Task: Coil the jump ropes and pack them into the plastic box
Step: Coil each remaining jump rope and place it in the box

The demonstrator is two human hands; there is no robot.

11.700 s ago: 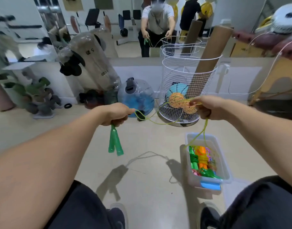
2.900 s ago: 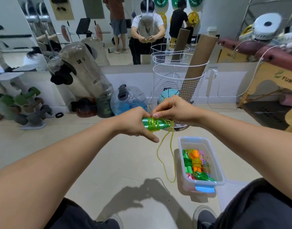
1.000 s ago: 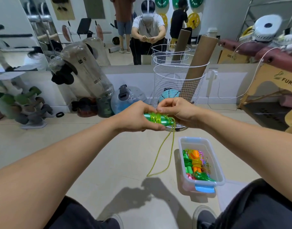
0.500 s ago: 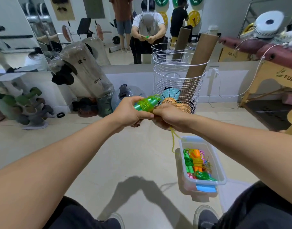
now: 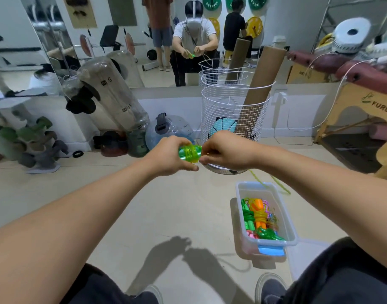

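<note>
1. Above the floor [image 5: 100,194], at mid-frame, both forearms are stretched forward and the hands are brought together in front of a white wire basket [image 5: 234,110].
2. The left hand [image 5: 169,155] is curled round the green handles [image 5: 189,152] of a jump rope, with the thumb laid underneath and the fingers wrapped over the top.
3. The right hand [image 5: 223,150] is held just beside the handles' right end, its fingers bent and its thumb and forefinger pinched at the yellow-green cord [image 5: 273,179]; the exact point of contact is hidden by the fingers.
4. Several turns of cord are seen wound round the middle of the handles, which are held roughly level.
5. A loose length of cord is seen trailing down from under the right hand, past the far end of the plastic box [image 5: 291,227].
6. The clear plastic box is set on the floor, below and to the right of the hands, well apart from them.
7. Coiled ropes [image 5: 258,218] in green, orange and pink are seen packed inside it, and a blue latch is shown at its near end.
</note>
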